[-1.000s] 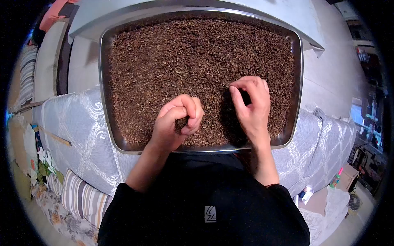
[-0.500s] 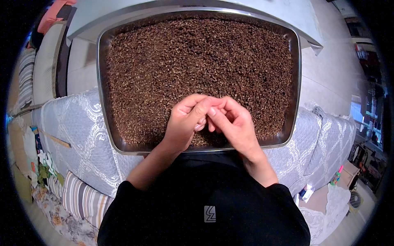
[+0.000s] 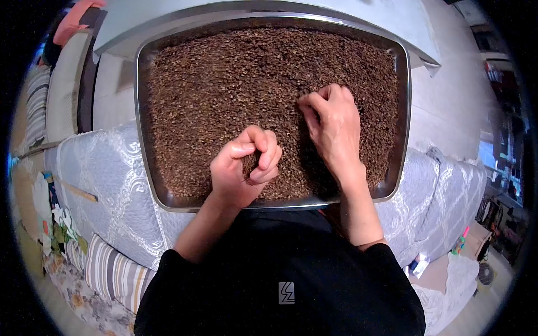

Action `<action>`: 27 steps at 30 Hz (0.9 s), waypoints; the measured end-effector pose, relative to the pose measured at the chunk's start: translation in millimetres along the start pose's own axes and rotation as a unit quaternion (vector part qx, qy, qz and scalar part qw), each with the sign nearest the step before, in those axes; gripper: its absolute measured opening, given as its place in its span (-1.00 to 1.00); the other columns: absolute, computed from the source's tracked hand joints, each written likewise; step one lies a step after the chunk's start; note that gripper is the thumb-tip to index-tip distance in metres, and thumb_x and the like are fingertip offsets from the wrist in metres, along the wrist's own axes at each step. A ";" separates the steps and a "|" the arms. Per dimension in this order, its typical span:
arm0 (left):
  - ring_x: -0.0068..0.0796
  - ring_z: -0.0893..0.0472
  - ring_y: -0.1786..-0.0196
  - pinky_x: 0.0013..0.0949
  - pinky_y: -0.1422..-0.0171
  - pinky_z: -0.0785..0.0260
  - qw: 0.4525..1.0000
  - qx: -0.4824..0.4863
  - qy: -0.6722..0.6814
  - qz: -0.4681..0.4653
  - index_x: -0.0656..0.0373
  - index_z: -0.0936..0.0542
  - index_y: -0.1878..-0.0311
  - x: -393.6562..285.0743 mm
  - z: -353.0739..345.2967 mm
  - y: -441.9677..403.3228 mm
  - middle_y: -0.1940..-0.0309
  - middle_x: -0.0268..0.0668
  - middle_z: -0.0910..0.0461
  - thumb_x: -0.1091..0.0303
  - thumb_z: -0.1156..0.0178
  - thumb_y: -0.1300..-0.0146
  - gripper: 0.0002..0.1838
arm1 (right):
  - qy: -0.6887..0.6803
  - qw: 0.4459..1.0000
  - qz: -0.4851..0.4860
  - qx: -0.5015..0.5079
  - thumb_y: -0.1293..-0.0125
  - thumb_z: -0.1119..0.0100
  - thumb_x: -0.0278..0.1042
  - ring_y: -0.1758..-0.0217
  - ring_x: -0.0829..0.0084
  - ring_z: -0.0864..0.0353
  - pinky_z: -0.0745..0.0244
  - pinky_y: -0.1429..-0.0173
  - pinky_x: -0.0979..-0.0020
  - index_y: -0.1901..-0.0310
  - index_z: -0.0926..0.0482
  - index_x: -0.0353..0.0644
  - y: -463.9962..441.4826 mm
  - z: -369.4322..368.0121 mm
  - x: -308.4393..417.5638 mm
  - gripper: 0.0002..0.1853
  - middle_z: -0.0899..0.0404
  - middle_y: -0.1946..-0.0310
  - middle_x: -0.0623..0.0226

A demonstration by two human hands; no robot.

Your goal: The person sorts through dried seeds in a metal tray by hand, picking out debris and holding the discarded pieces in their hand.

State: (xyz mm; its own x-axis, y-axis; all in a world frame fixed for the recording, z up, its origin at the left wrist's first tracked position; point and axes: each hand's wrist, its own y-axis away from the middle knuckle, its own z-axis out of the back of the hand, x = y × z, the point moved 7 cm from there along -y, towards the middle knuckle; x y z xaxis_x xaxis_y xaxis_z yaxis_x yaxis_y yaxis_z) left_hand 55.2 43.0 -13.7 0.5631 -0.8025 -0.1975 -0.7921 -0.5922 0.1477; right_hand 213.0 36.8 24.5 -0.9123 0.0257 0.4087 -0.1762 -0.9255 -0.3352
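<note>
A large metal tray (image 3: 407,112) holds a thick layer of small brown granules (image 3: 224,89). Over its front middle, my left hand (image 3: 245,165) is curled closed, with something dark, too small to name, showing between the fingers and palm. My right hand (image 3: 334,126) reaches over the right half of the tray, its thumb and index finger pinched together at the surface of the granules. Whatever is between those fingertips is hidden. The two hands are apart.
Grey-blue patterned fabric (image 3: 106,185) lies on both sides of the tray. Beyond the tray is a pale table (image 3: 386,19). A striped cushion (image 3: 115,271) rests at the lower left, and a small fan (image 3: 486,274) stands at the lower right.
Half a second ago both hands met at the fingertips over the front of the tray. Since then my right hand has moved away, forward and right, down to the granules; my left hand has shifted slightly left.
</note>
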 end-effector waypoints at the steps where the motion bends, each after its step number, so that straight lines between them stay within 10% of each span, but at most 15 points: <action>1: -0.58 -0.27 0.53 -0.57 0.56 -0.08 1.000 -0.002 0.003 -0.012 0.26 -0.46 0.21 -3.6 0.7 1.2 0.42 -0.23 -0.39 0.36 0.12 -0.40 -0.80 | -0.013 1.000 -0.007 0.020 -0.16 -0.38 -0.48 0.18 0.17 -0.54 -0.48 0.10 0.20 0.24 -0.70 -0.13 3.9 1.0 3.3 -0.87 -0.54 0.33 0.21; 12: -0.61 -0.18 0.59 -0.53 0.60 -0.01 0.998 -0.002 0.057 -0.024 0.03 -0.25 0.54 -19.9 4.3 -3.7 0.60 -0.44 -0.20 0.00 0.37 -0.67 -0.42 | -0.077 0.991 -0.104 -0.025 -0.20 -0.39 -0.44 0.24 0.18 -0.59 -0.49 0.13 0.23 0.26 -0.65 -0.19 33.7 33.7 -17.7 -0.88 -0.61 0.35 0.25; 25: -0.74 -0.17 0.59 -0.63 0.57 0.02 0.994 -0.072 -0.078 -0.023 0.24 -0.48 0.16 -12.4 6.3 3.4 0.52 -0.49 -0.28 0.27 0.10 -0.61 -0.73 | -0.131 0.990 -0.028 -0.046 -0.20 -0.38 -0.48 0.24 0.33 -0.55 -0.47 0.14 0.33 0.29 -0.68 -0.15 16.8 7.4 3.5 -0.93 -0.60 0.33 0.32; 27: -0.76 -0.17 0.60 -0.63 0.57 0.03 0.990 -0.087 -0.108 -0.015 0.26 -0.49 0.14 -13.7 9.9 2.7 0.54 -0.50 -0.26 0.29 0.09 -0.61 -0.74 | -0.334 0.928 -0.164 -0.016 -0.28 -0.35 -0.44 0.28 0.45 -0.53 -0.46 0.14 0.40 0.24 -0.66 -0.18 24.4 -0.9 -13.3 -0.93 -0.64 0.29 0.36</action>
State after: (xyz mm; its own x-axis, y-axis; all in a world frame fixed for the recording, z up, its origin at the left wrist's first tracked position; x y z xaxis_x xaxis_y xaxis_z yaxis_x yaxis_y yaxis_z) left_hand 43.0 53.1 -20.2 0.5070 -0.7617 -0.4034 -0.7131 -0.6336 0.3002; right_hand 220.5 14.1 10.1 -0.3761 0.0537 0.9250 -0.4242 -0.8975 -0.1203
